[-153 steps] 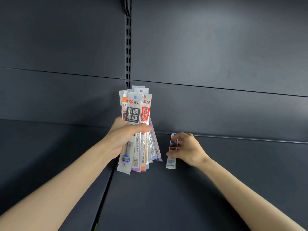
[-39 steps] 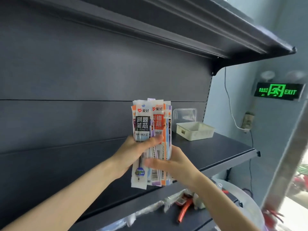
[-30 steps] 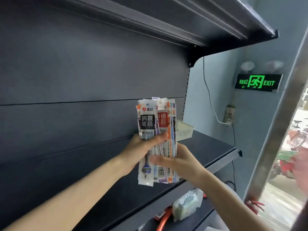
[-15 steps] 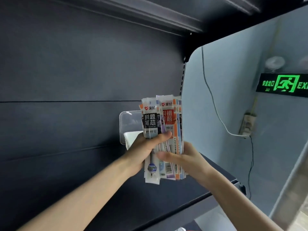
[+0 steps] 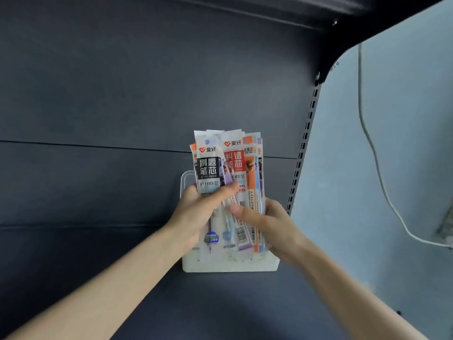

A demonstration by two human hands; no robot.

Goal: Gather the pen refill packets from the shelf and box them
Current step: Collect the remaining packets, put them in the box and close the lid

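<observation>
I hold a stack of several pen refill packets (image 5: 229,168) upright, black, red and orange labels facing me. My left hand (image 5: 199,213) grips the stack from the left with the thumb across the front. My right hand (image 5: 266,223) clasps it from the right, thumb on the front lower part. The packets' lower ends hang just over a white plastic box (image 5: 230,265) standing on the dark shelf (image 5: 220,305). A clear lid (image 5: 186,177) leans upright behind the box, mostly hidden by the packets.
The dark back panel (image 5: 122,94) of the shelving rises right behind the box. A slotted upright (image 5: 302,148) marks the shelf's right end, with a pale blue wall (image 5: 397,155) and a white cable (image 5: 377,173) beyond. Another shelf hangs overhead.
My right hand picked the last packet off the shelf and joined the stack. Both hands carried the stack rightward along the shelf to the white box, now directly under the packets.
</observation>
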